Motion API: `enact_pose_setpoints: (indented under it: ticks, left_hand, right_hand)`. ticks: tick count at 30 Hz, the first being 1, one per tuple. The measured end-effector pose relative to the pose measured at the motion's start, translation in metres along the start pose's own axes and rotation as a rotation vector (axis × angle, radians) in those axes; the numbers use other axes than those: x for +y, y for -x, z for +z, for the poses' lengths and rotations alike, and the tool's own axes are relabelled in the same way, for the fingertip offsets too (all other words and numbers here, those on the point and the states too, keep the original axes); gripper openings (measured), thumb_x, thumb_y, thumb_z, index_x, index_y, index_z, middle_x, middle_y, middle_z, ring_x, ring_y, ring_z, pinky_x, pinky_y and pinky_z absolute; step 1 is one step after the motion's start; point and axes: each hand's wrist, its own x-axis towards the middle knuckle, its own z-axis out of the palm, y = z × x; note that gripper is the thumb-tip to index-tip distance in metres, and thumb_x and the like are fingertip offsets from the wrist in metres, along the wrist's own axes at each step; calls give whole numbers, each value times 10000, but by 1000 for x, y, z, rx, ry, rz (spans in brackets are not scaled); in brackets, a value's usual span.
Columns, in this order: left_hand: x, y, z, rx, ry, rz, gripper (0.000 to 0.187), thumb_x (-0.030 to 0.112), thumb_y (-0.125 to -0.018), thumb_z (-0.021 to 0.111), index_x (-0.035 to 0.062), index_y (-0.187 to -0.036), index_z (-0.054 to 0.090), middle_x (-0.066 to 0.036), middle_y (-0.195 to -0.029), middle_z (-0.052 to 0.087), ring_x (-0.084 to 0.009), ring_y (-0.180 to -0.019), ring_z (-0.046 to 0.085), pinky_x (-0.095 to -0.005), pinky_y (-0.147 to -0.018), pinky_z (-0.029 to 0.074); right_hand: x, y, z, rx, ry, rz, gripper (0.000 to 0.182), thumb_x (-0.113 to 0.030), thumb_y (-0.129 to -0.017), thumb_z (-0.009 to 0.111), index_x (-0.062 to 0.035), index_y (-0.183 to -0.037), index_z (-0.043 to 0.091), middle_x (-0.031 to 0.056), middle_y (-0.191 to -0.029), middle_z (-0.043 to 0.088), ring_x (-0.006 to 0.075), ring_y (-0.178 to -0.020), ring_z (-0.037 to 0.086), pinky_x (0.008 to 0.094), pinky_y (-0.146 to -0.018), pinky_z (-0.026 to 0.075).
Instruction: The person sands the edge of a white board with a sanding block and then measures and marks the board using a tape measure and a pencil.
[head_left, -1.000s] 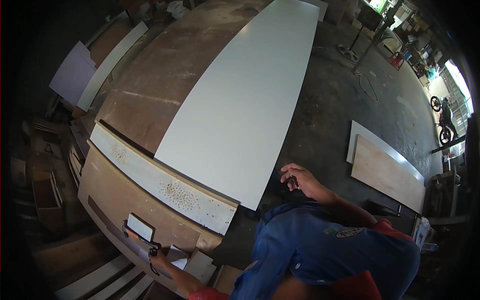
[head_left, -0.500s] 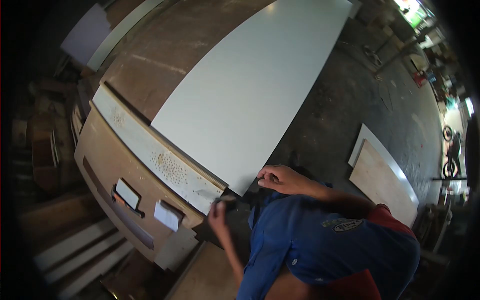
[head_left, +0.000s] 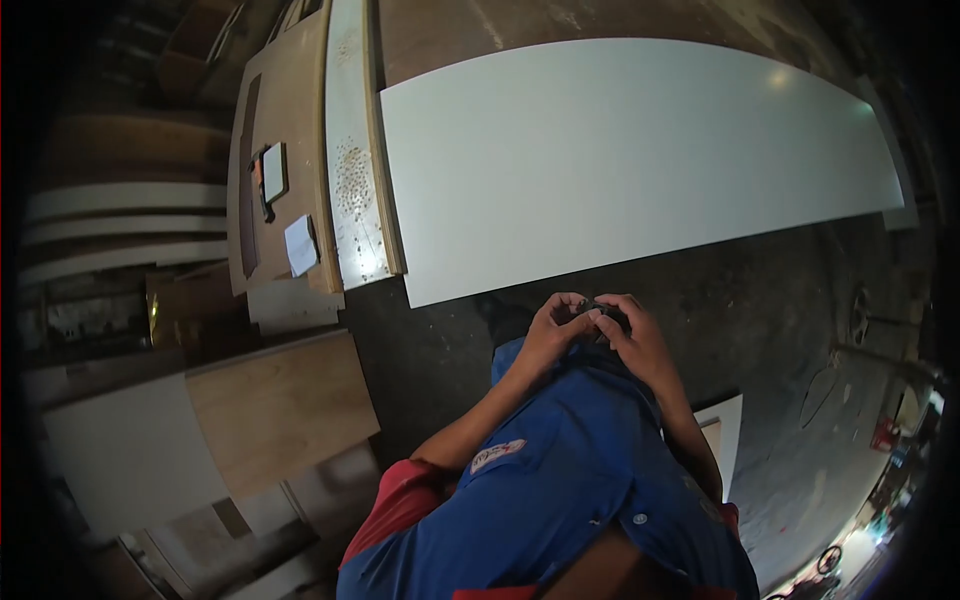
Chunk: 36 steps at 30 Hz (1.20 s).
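In front of my waist, both hands meet around a small dark object [head_left: 606, 312], mostly covered by fingers; its kind cannot be made out. My left hand [head_left: 556, 326] grips it from the left with bent fingers, its thumb pointing to the right. From the other side my right hand [head_left: 638, 335] has its fingers curled over it. A large white panel [head_left: 640, 160] lies just beyond the hands, its near edge apart from them.
To the left, a white strip with brown specks [head_left: 352, 180] runs beside a brown board [head_left: 290, 100]. That board carries a white-topped rectangular object [head_left: 275, 172] and folded paper [head_left: 300, 246]. Wooden panels [head_left: 285, 405] stand lower left. Dark floor [head_left: 770, 330] stretches rightward.
My hands were apart, the left one lower by the speckled strip with a dark object. Now they are together on a small dark object. The view has turned, and the white panel lies across it.
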Motion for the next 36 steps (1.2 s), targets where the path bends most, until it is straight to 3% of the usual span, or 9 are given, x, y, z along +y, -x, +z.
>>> enact_pose_setpoints:
  ticks: [4, 7, 9, 12, 15, 19, 21, 28, 36]
  left_hand:
    - [11, -6, 1, -6, -5, -49, 275, 212, -955, 729, 53, -1121, 578, -17, -995, 625, -96, -919, 617, -248, -747, 496]
    - [14, -16, -8, 52, 36, -45, 263, 224, -953, 728, 67, -1107, 583, -12, -962, 629, -99, -869, 625, -261, -748, 499]
    - [22, -23, -18, 77, 44, -63, 240, 224, -933, 742, 77, -1057, 598, -18, -913, 634, -111, -803, 638, -289, -751, 511]
    - [16, -31, -50, 117, -18, -93, 214, 201, -918, 748, 78, -1018, 604, -29, -903, 639, -113, -799, 634, -281, -748, 512]
    - [31, -16, -92, 417, 99, 46, 173, 184, -903, 747, 53, -986, 670, -31, -861, 659, -121, -803, 648, -271, -742, 522]
    - [5, -2, -213, 1046, -185, 470, 177, 156, -923, 744, 10, -1020, 716, -28, -903, 718, -76, -815, 634, -231, -716, 504]
    - [-5, 3, -253, 1142, -166, 459, 185, 137, -909, 757, -13, -1012, 722, -33, -907, 722, -92, -817, 645, -246, -757, 518]
    - [-11, -24, -251, 1245, -242, 352, 242, 145, -915, 763, -46, -1063, 740, -64, -941, 745, -114, -840, 670, -242, -774, 517]
    - [-39, -43, -254, 1363, -147, 566, 217, 145, -914, 758, -21, -1054, 760, -52, -911, 745, -84, -791, 646, -248, -736, 530]
  right_hand:
    - [-6, -24, -27, -241, -154, 174, 418, -348, -975, 669, -24, -1236, 630, 141, -1080, 695, 284, -1024, 674, 355, -880, 521]
    - [-5, -51, -22, -278, -39, -1, 401, -319, -963, 684, -11, -1214, 636, 144, -1041, 706, 276, -1018, 683, 359, -879, 525]
    - [-8, -69, -17, -243, 179, -283, 407, -249, -929, 724, -5, -1233, 610, 123, -1053, 684, 218, -876, 693, 331, -781, 544]
    - [-23, -83, -19, -327, 290, -308, 431, -223, -874, 768, -28, -1227, 615, 140, -1111, 667, 277, -998, 703, 370, -863, 547]
    - [-23, -97, -39, -266, 498, -252, 443, -256, -827, 802, -75, -1195, 638, 116, -1129, 648, 289, -1021, 707, 391, -851, 561]
    - [13, -124, -89, -222, 700, -301, 456, -250, -835, 786, -164, -1259, 644, 79, -1112, 620, 279, -957, 709, 395, -805, 568]
    - [21, -128, -102, -255, 847, -254, 461, -246, -861, 761, -201, -1304, 642, 76, -1100, 601, 290, -903, 695, 401, -778, 561]
    - [30, -145, -98, -347, 839, -244, 511, -239, -885, 741, -181, -1373, 600, 84, -1092, 589, 286, -878, 668, 408, -795, 550]
    - [40, -146, -96, -376, 754, -198, 467, -288, -866, 757, -142, -1283, 604, 82, -1145, 610, 276, -999, 687, 406, -852, 556]
